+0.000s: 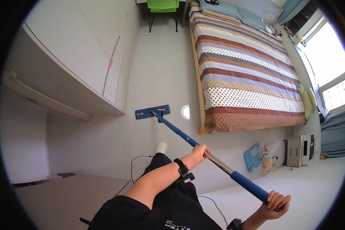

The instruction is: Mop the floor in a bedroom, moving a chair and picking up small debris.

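A flat mop with a long blue and silver handle (219, 162) runs slantwise across the view. Around the middle of the handle, just below its blue upper joint, my left hand (199, 153) is closed. My right hand (277, 201) grips the end of the blue foam grip (248, 185) at the lower right. The blue rectangular mop head (146, 113) lies flat on the pale floor (161, 72), off the corner of the white cabinet. Behind it, nearer to me, is my foot in a white perforated clog (161, 148).
A bed with a striped cover (247, 77) and wooden frame stands right of the mop head. White cabinets (89, 43) line the left. A green chair (163, 5) is at the far end. Plastic bags (267, 158) lie beside a drawer unit (294, 151). A cable (131, 166) trails near my legs.
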